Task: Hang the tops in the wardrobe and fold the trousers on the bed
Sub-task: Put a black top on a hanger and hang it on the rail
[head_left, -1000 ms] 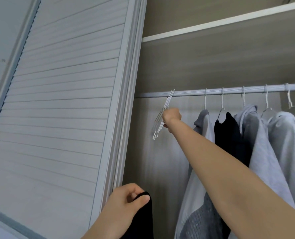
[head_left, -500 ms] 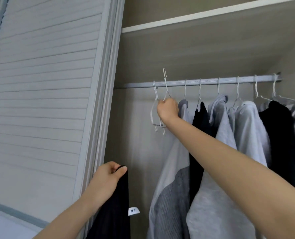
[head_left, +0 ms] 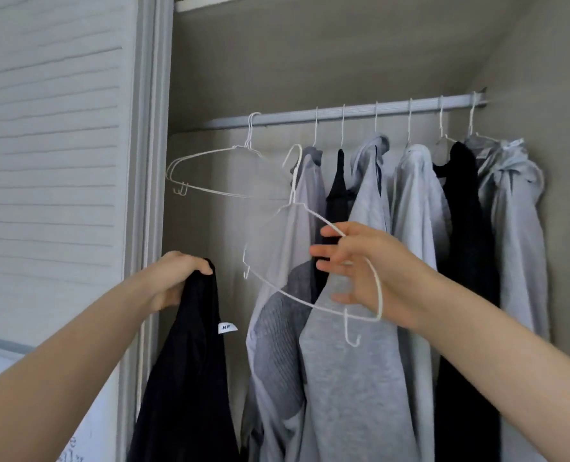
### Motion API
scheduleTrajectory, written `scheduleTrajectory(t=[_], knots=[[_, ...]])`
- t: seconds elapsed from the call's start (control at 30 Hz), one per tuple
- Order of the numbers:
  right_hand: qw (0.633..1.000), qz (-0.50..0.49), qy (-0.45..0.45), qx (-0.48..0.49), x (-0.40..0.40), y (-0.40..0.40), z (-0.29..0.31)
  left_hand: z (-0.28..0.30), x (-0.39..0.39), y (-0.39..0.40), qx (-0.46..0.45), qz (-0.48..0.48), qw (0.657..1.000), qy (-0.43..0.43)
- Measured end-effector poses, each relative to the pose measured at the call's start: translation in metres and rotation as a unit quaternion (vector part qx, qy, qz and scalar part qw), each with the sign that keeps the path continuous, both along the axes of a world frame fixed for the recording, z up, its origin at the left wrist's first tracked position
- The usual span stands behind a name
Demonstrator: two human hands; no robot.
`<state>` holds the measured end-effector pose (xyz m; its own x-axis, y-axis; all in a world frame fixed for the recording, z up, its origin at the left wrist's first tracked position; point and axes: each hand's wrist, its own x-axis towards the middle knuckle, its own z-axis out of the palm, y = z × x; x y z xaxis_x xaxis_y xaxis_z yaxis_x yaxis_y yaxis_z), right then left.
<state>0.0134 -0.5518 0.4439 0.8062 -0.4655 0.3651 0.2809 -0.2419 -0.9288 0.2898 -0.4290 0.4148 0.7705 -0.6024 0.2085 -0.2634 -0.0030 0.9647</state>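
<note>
My left hand (head_left: 173, 278) grips a black top (head_left: 190, 378) by its upper edge, low at the left of the open wardrobe; a small white label shows on the cloth. My right hand (head_left: 363, 271) holds a white wire hanger (head_left: 297, 228) by its right shoulder, off the rail and in front of the hung clothes. The grey rail (head_left: 393, 110) runs across the top of the wardrobe. Empty white hangers (head_left: 210, 171) dangle at its left end.
Several grey and black tops (head_left: 420, 228) hang along the rail to the right. A white slatted sliding door (head_left: 50, 161) and its frame stand at the left. A shelf edge (head_left: 190, 3) runs above the rail.
My right hand has lifted one white hanger off the rail and brought it down and towards me. The left hand has raised the black top higher. The view has dropped lower.
</note>
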Motion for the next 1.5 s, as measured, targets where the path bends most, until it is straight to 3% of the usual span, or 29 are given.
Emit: scheduleTrajectory(t=[0.17, 0.27, 0.47, 0.57, 0.87, 1.1, 1.23, 1.27, 1.33, 1.37, 1.4, 1.5], knots=[[0.964, 0.234, 0.04, 0.12, -0.052, -0.025, -0.028, -0.019, 0.008, -0.01, 0.055, 0.111, 0.984, -0.13], [0.957, 0.258, 0.066, 0.119, -0.069, -0.031, -0.039, -0.032, 0.013, -0.011, 0.167, 0.172, 0.939, -0.245], [0.941, 0.303, 0.08, 0.126, -0.087, -0.039, -0.04, -0.043, 0.013, -0.011, 0.277, 0.238, 0.887, -0.282], [0.941, 0.304, 0.078, 0.128, -0.088, -0.043, -0.043, -0.042, 0.012, -0.016, 0.238, 0.185, 0.921, -0.248], [0.958, 0.22, 0.101, 0.156, -0.077, -0.055, -0.061, -0.033, -0.015, -0.015, 0.22, 0.077, 0.946, -0.224], [0.953, 0.247, 0.098, 0.144, -0.043, -0.054, -0.094, -0.023, -0.051, -0.038, 0.098, 0.03, 0.952, -0.288], [0.938, 0.301, 0.043, 0.169, -0.043, -0.075, -0.105, -0.023, -0.061, -0.021, 0.027, -0.149, 0.973, -0.176], [0.932, 0.314, 0.023, 0.18, -0.043, -0.08, -0.106, -0.024, -0.057, -0.018, 0.032, -0.137, 0.963, -0.23], [0.916, 0.357, -0.006, 0.182, -0.042, -0.085, -0.109, -0.027, -0.049, -0.015, 0.06, -0.011, 0.9, -0.432], [0.909, 0.377, -0.014, 0.178, -0.042, -0.086, -0.109, -0.027, -0.047, -0.014, 0.063, 0.02, 0.874, -0.482], [0.907, 0.383, -0.019, 0.174, -0.041, -0.085, -0.109, -0.028, -0.048, -0.013, 0.063, 0.019, 0.87, -0.488], [0.926, 0.326, -0.028, 0.19, -0.038, -0.077, -0.104, -0.029, -0.066, -0.012, 0.003, -0.022, 0.908, -0.417]])
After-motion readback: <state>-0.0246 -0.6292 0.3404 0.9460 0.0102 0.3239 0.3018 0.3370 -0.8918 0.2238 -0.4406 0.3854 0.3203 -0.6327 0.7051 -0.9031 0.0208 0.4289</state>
